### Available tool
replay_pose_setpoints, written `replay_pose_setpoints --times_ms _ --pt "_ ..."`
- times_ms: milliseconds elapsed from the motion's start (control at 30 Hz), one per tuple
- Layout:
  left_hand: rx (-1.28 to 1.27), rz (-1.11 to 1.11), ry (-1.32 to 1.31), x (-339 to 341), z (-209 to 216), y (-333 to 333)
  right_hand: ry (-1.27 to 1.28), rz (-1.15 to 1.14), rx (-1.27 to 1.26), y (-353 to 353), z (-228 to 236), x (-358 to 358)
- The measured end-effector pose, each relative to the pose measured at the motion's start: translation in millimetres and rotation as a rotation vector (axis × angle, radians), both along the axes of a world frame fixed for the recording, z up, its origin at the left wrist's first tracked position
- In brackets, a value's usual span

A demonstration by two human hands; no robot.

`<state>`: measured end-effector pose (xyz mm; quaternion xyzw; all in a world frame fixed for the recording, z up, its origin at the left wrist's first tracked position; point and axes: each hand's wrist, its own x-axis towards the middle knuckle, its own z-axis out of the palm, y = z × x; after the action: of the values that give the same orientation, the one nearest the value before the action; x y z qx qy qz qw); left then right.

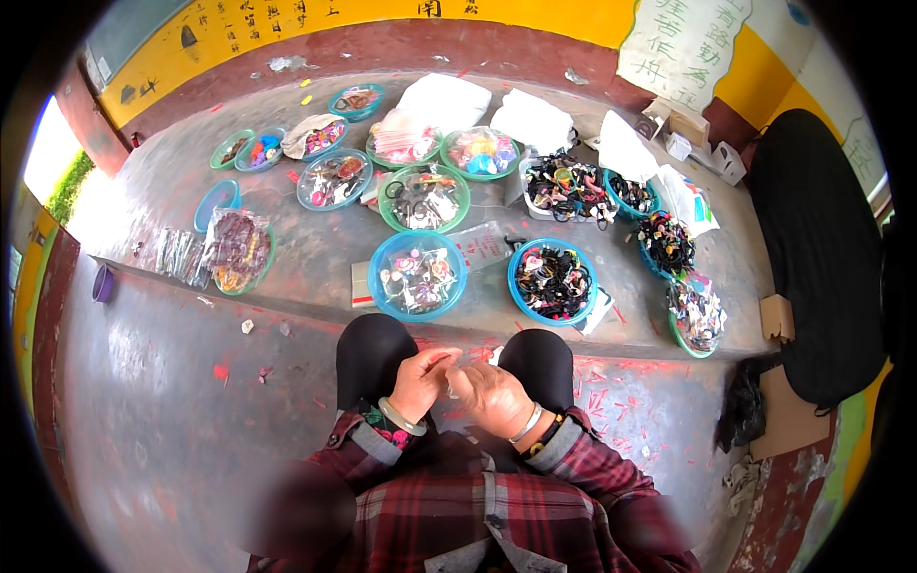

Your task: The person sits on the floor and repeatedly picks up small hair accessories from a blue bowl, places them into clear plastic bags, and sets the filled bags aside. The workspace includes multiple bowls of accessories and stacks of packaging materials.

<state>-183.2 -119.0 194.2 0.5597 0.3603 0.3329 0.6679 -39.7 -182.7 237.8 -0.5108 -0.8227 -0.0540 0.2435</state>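
My left hand [420,384] and my right hand [492,397] meet above my lap, between my knees. Both have their fingers bent and pinched together at the tips. Whatever lies between the fingertips is too small and too hidden to name. Just beyond my knees, on the raised ledge, stands a light-blue basin [378,294] with small packets of pink and white trinkets. To its right is a blue basin [514,290] full of black hair ties with coloured ornaments.
Farther back on the ledge [315,229] are a green basin [465,204] of packets, a white tub [544,215] of black hair ties and several other basins. White sacks [444,100] lie behind them. A tall black covered object [817,258] stands at the right, beside a black bag [743,406].
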Motion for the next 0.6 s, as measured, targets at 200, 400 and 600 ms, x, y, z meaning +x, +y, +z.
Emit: replay_pose_setpoints --times_ms 200,400,600 --pt "-0.04 0.034 -0.057 1 -6 6 0.074 0.048 -0.061 3 3 0" --pt "0.25 0.039 0.17 3 25 33 0.293 -0.039 0.093 17 14 38" --pt "0.272 0.106 0.116 15 21 48 0.462 -0.58 -0.013 58 -25 149"
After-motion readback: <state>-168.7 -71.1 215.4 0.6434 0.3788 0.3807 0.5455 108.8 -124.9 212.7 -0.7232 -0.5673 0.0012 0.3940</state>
